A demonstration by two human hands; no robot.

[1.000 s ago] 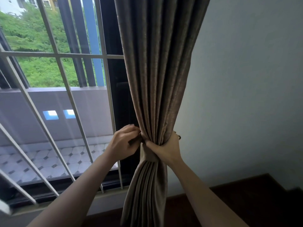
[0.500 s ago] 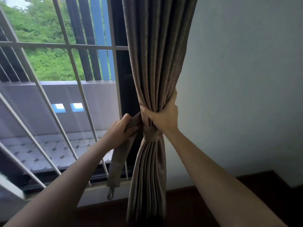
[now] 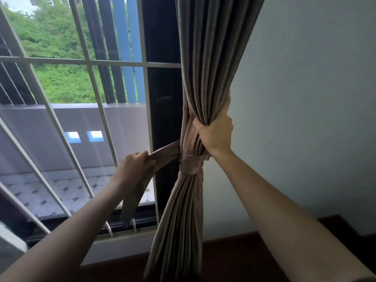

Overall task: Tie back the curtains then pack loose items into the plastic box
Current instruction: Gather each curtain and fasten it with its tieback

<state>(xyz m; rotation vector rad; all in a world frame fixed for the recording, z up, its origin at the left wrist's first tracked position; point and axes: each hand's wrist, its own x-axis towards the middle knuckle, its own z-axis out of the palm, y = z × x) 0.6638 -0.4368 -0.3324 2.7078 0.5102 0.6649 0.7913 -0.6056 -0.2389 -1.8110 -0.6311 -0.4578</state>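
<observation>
A brown curtain hangs gathered in a bunch between the window and the wall. A matching fabric tie-back wraps around its waist. My right hand grips the bunched folds just above the wrap. My left hand grips the free tail of the tie-back, which stretches taut to the left of the curtain; the tail's loose end hangs below my hand. The plastic box is out of view.
A window with white metal bars fills the left, with a dark frame beside the curtain. A pale wall stands on the right. Dark wooden floor runs below.
My left hand has drawn the tie-back tail out to the left, away from the curtain. My right hand has shifted up from the wrap onto the folds above it.
</observation>
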